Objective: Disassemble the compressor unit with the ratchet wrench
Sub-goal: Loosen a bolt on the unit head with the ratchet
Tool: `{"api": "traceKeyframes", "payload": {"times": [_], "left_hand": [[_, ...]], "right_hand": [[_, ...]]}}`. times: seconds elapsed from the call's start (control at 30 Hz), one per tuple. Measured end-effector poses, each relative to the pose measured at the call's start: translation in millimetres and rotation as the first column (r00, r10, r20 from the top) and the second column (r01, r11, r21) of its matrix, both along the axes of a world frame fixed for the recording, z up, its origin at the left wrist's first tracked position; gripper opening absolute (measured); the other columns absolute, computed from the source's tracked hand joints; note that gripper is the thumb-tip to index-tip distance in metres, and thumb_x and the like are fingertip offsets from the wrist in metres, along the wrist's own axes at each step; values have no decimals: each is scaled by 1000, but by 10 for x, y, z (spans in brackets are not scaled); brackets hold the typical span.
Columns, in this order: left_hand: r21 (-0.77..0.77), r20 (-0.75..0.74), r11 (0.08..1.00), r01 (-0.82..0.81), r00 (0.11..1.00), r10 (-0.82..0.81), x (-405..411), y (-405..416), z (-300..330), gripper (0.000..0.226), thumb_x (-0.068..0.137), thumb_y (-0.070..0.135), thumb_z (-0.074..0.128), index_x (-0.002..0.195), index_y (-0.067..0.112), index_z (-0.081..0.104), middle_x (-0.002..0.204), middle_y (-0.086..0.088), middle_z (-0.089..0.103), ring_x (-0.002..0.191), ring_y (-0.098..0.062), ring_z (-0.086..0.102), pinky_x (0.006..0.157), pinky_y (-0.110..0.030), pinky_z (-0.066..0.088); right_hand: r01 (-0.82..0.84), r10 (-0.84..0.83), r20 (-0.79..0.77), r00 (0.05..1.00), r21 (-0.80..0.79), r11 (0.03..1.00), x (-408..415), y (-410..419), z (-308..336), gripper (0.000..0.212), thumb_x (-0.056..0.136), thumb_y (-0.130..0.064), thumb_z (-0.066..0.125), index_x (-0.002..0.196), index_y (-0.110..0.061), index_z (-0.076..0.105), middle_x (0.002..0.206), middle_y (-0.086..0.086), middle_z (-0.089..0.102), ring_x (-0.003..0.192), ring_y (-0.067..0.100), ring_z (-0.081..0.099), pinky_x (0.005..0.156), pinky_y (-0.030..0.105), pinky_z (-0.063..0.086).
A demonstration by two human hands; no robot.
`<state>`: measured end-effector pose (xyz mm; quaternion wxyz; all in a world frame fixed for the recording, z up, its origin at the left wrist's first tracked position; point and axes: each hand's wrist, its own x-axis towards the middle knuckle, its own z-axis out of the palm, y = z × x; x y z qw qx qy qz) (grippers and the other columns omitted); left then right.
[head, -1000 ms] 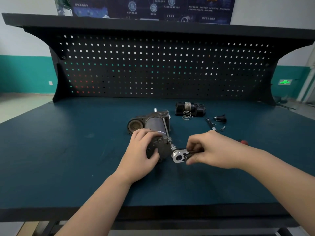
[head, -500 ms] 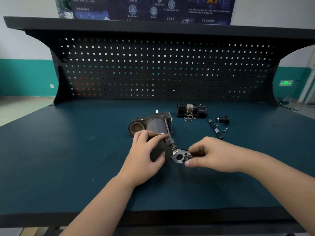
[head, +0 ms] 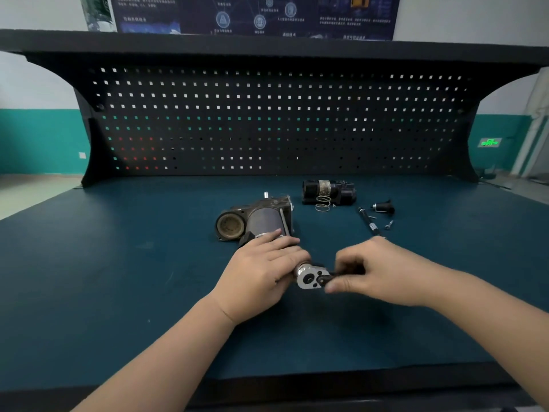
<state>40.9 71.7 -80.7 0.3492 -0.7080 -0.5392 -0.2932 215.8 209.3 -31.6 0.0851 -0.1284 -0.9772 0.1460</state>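
Compressor unit [head: 261, 218] lies on the table [head: 118, 278], its near end under the left hand [head: 261, 272], whose grip wraps it. Just right of that grip, the right hand [head: 377, 272] pinches the ratchet wrench [head: 310, 276] handle, head against the unit's end.

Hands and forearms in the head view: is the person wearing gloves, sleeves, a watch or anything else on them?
Nothing worn is visible. The left hand and right hand are bare, without gloves. Both forearms are uncovered all the way to the frame's lower edge, so no sleeve or cuff shows. No watch, ring, wristband or marking can be seen on either.
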Motion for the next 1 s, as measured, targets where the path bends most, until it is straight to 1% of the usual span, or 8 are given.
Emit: {"api": "traceKeyframes", "payload": {"times": [0.27,0.47,0.63,0.73,0.8,0.87,0.93,1.0], "left_hand": [[-3,54,1000,6,999,-6,42,-13,19,16,75,-6,68,87,5,70,86,1,70,94,-20,66,83,-34,50],[-174,74,983,52,997,-39,-33,-93,140,26,80,11,71,106,17,71,106,10,70,103,-14,63,85,-27,51],[-106,13,994,28,1000,-27,-34,-83,140,22,85,13,54,97,9,73,94,4,72,96,-17,67,80,-28,53],[17,15,1000,15,1000,-15,-18,-55,66,19,84,10,54,88,4,72,86,-1,72,90,-19,68,84,-29,49],[37,20,999,13,1000,-13,-37,-48,49,14,83,9,58,87,5,72,86,-1,72,91,-18,67,85,-28,48],[33,45,999,18,999,-20,-61,-43,38,9,80,4,65,87,5,71,86,-1,71,93,-18,67,86,-30,49],[11,78,1000,29,997,-30,-62,-46,29,11,77,1,68,87,5,71,86,-1,71,94,-19,67,85,-33,50],[-4,79,999,37,996,-37,-60,-44,24,10,81,7,68,90,8,72,89,3,72,96,-17,66,84,-31,50]], "right_hand": [[68,-25,-261,965,157,985,300,-44,-485,60,73,-80,14,90,-35,49,71,-16,55,73,2,52,54,16,33],[-159,227,-31,973,620,768,205,127,279,81,76,-77,-3,116,-40,57,94,-13,66,91,10,63,73,28,48],[-261,293,106,950,785,563,0,128,679,75,79,-75,-1,105,-40,61,79,-12,63,81,13,64,69,31,49],[-124,163,11,987,700,703,72,151,442,78,73,-84,3,105,-42,61,83,-16,65,84,8,63,69,26,47],[-14,20,-10,1000,436,900,173,68,124,77,64,-88,10,95,-38,61,75,-14,62,72,6,58,64,27,47],[71,-68,-21,997,231,970,247,-56,-132,71,62,-88,15,83,-33,54,63,-10,55,56,5,49,56,28,43],[56,-39,-60,997,331,942,272,-108,-130,70,63,-89,4,81,-35,45,63,-10,54,56,4,50,55,28,43],[-33,71,-41,997,595,803,236,-58,127,73,69,-83,-8,89,-36,44,77,-10,61,75,12,61,63,28,46]]}}
